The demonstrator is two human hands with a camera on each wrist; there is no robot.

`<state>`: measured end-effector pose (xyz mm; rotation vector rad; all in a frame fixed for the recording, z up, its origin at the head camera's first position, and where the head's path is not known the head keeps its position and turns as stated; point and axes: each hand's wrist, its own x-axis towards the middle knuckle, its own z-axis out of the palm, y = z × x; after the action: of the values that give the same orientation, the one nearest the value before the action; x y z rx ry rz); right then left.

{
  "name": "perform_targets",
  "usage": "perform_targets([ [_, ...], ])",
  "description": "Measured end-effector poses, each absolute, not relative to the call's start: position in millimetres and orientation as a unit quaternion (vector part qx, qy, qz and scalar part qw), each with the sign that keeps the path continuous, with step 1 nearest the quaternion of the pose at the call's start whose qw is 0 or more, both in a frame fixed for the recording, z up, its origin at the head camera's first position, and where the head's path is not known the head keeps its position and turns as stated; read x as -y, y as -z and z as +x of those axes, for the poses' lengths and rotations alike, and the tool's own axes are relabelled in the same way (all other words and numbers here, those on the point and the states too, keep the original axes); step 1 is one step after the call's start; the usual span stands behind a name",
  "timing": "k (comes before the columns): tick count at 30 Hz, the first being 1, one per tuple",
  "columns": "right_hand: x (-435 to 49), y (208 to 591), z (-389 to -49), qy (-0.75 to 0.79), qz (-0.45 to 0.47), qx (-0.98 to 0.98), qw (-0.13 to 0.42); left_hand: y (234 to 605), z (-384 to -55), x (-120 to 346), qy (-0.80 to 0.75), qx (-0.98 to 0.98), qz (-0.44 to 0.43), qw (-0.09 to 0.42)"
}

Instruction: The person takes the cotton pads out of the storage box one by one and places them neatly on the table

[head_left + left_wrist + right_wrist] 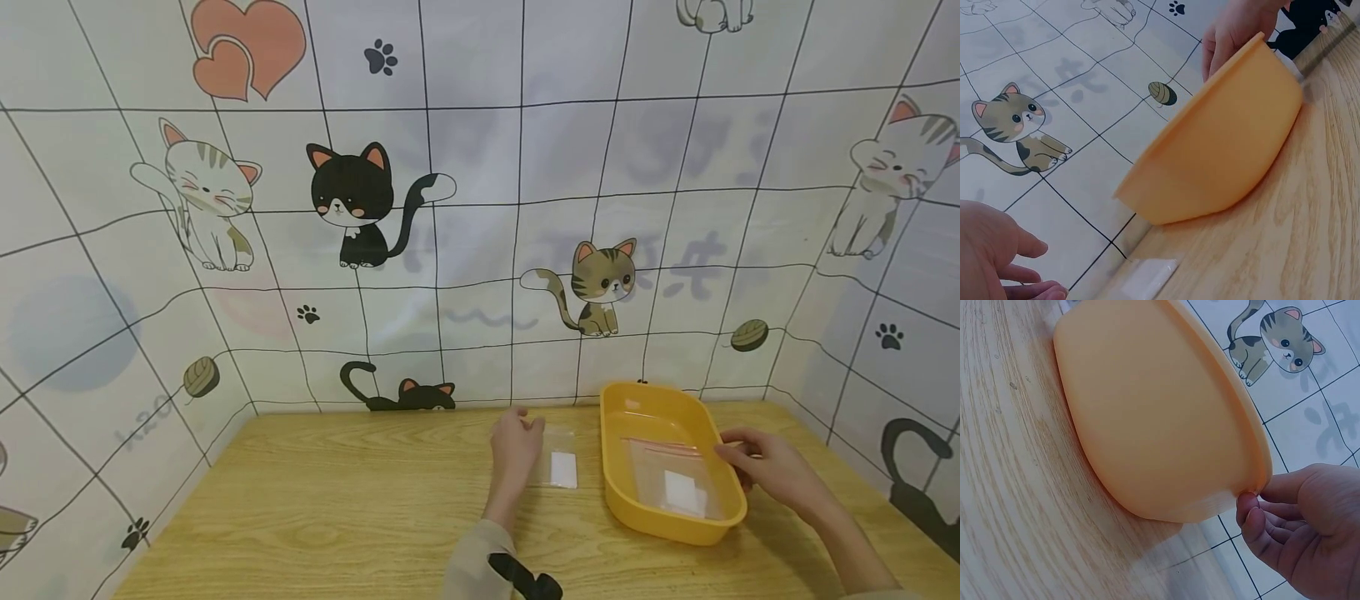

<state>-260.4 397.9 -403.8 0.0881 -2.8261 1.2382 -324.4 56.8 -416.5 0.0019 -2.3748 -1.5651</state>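
A yellow plastic basin (626, 521) stands on the wooden table, right of the middle. My right hand (776, 471) pinches its right rim; thumb and fingers (1249, 501) grip the edge in the right wrist view. Inside the basin lies a clear zip bag (648, 475) with a red seal strip and a white piece in it. Left of the basin, a smaller clear bag with a white card (564, 470) lies flat on the table. My left hand (516, 446) is just left of this small bag, fingers loosely bent and holding nothing in the left wrist view (997, 253).
The wooden table (337, 492) reaches back to a white sheet (480, 208) printed with cats and grid lines. That sheet also rises along the left and right sides. A black strap-like piece (525, 577) shows at my left sleeve.
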Motion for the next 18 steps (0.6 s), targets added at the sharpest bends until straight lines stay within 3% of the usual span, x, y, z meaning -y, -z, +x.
perform_targets([
  [9, -397.0, 402.7, -259.7, -0.392, 0.025, 0.919, 0.029, 396.1, -317.2, -62.1, 0.579, 0.807, -0.005, 0.117],
  [18, -396.7, 402.1, -260.0, -0.392, 0.025, 0.919, 0.029, 386.8, -309.2, -67.5, 0.584, 0.799, -0.031, 0.139],
])
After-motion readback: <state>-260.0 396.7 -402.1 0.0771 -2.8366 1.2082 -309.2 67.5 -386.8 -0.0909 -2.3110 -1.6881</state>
